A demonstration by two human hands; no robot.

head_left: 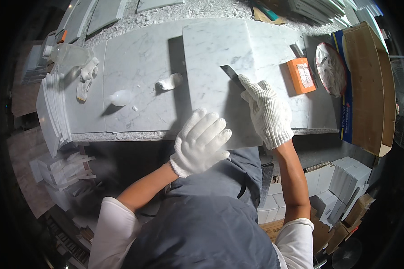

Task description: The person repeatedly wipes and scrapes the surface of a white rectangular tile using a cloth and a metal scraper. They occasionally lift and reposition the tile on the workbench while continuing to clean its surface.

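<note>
Grey cloth (202,233) lies below gloved hands (199,144), the right (269,114) gripping flat metal (230,74).

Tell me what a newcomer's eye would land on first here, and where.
The two white-gloved hands, mid-picture: the right hand holds a dark flat blade over a grey-veined white slab, while the left hand is at its near edge. Then the bright orange block, right of the slab, and the brown cardboard box at the bench's right end.
</note>
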